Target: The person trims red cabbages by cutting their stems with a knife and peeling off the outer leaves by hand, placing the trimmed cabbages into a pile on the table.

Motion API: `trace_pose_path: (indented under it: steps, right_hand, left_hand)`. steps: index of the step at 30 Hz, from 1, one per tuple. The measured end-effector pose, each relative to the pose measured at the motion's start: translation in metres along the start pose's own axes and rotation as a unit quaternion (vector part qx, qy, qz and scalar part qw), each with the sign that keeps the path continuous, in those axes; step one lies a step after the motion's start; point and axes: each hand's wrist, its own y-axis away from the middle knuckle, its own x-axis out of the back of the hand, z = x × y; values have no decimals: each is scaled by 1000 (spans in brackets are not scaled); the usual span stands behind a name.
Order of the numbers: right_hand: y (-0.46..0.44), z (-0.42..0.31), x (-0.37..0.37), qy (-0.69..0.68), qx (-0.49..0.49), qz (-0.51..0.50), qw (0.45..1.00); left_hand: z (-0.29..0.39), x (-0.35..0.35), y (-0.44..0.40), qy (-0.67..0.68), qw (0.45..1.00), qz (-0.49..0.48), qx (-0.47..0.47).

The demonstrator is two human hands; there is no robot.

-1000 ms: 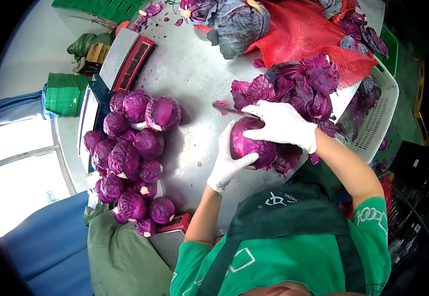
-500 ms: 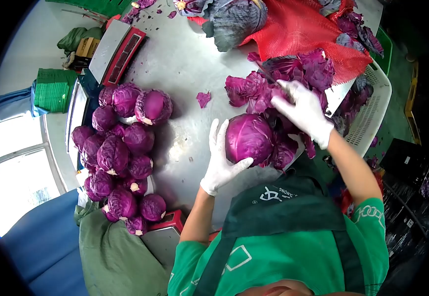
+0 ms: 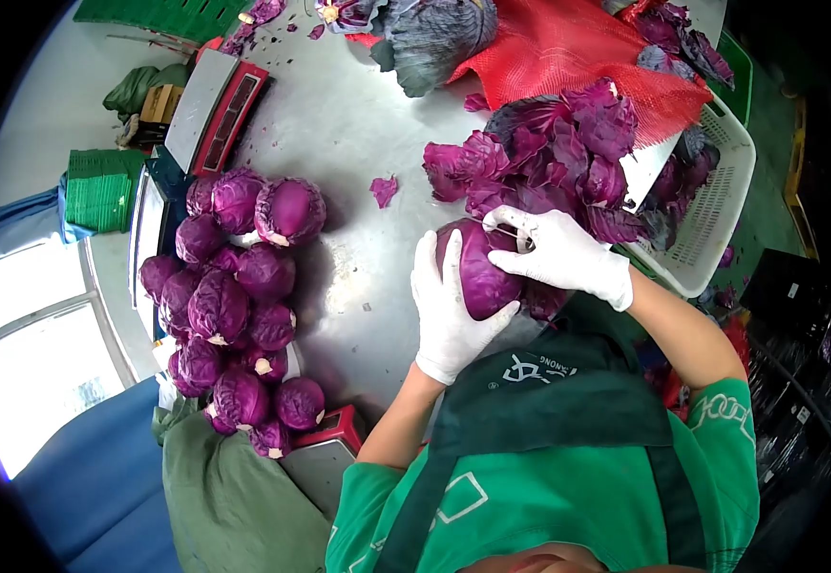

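A round purple cabbage (image 3: 480,277) rests at the table's near side, in front of the green apron. My left hand (image 3: 446,310), in a white glove, is wrapped round its left side with the fingers spread over it. Over its upper right, my right hand (image 3: 557,250), also gloved, holds a thin knife (image 3: 505,230) with the fingers curled and the blade at the cabbage. Loose purple leaves (image 3: 554,158) are heaped just beyond. A torn leaf piece (image 3: 384,191) lies apart to the left.
Many purple cabbages (image 3: 218,306) are piled at the left, near a red scale (image 3: 227,113). A red mesh bag (image 3: 568,57) and darker cabbages (image 3: 434,38) lie at the far side. A white basket (image 3: 735,201) with leaves stands at the right; another red scale (image 3: 336,430) is near.
My right hand has come back from the leaf heap to the cabbage, and my left hand reaches further over it. The cabbage looks turned. The view has shifted slightly.
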Motion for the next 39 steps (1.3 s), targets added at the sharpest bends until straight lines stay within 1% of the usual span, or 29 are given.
trace_pose_path:
  steps: [1,2,3,4,5,6,8,9,10,12,13,14,16,17,18,20,21,22,24,26,28,29,30,32,34,35,36,38,39]
  right_hand:
    - [-3,8,-4,-54,2,3,999]
    - [-6,7,-2,-55,2,5,998]
    - [-10,5,0,-155,-58,-27,986]
    - [-12,1,1,-253,-116,-59,959]
    - [-12,-7,8,-268,-142,-70,950]
    - [-12,-5,6,-269,-142,-70,950]
    - [-13,2,4,-204,-82,-24,975]
    - [-10,3,7,-101,-42,18,994]
    - [-8,7,10,-99,-40,17,994]
    - [-3,22,18,-32,-62,107,992]
    - [-3,37,25,-16,-77,142,987]
    - [-2,53,20,-75,-74,136,985]
    - [11,27,6,-55,5,108,993]
    - [15,17,2,30,35,62,997]
    - [14,16,-7,82,26,42,995]
    - [8,22,-23,95,5,57,994]
    - [4,30,-26,100,9,30,994]
    - [1,37,-29,98,10,30,995]
    - [-2,45,-32,16,53,34,998]
    - [-1,39,-37,30,50,44,997]
    - [-1,28,-45,173,93,153,968]
    - [-1,23,-47,218,79,142,962]
    - [-5,27,-55,260,117,190,939]
    - [-11,33,-59,297,120,202,926]
    - [-20,37,-59,261,182,261,911]
    - [-24,37,-55,206,168,256,929]
    - [-30,31,-49,217,60,195,955]
    - [-41,44,-23,41,6,253,966]
    - [-48,65,-14,77,-11,258,963]
  left_hand:
    - [-1,0,0,-7,1000,1,-4]
    - [0,0,-1,-8,1000,0,-6]
    - [1,1,-1,-8,1000,-9,3]
    - [2,2,-1,-8,1000,-19,11]
    - [2,4,-1,-9,1000,-21,10]
    - [2,6,-1,-8,999,-30,7]
    - [-1,7,0,-7,999,-38,3]
    - [-6,6,2,2,1000,-27,-8]
    - [-11,5,3,10,1000,-16,-18]
    - [-21,6,2,46,998,-5,-31]
    - [-24,7,3,61,998,-4,-15]
    - [-27,8,2,75,997,-1,0]
    - [-35,9,1,72,997,4,-4]
    - [-38,11,-1,92,995,-11,32]
    - [-43,10,-3,116,992,-18,46]
    - [-52,9,-7,164,983,-29,75]
    - [-53,11,-9,198,976,-34,85]
    - [-54,14,-12,224,969,-43,96]
    - [-54,21,-16,250,961,-50,108]
    - [-49,26,-18,303,941,-59,140]
    - [-38,28,-21,337,932,-44,128]
    - [-42,24,-20,294,949,-29,109]
    - [-46,21,-19,250,964,-15,90]
    - [-54,15,-19,245,966,-6,86]
    - [-49,20,-19,239,968,2,82]
    - [-43,24,-20,270,955,0,124]
    - [-38,27,-20,301,939,-2,167]
    - [-45,26,-13,299,942,-2,152]
    - [-52,26,-8,295,946,-4,135]
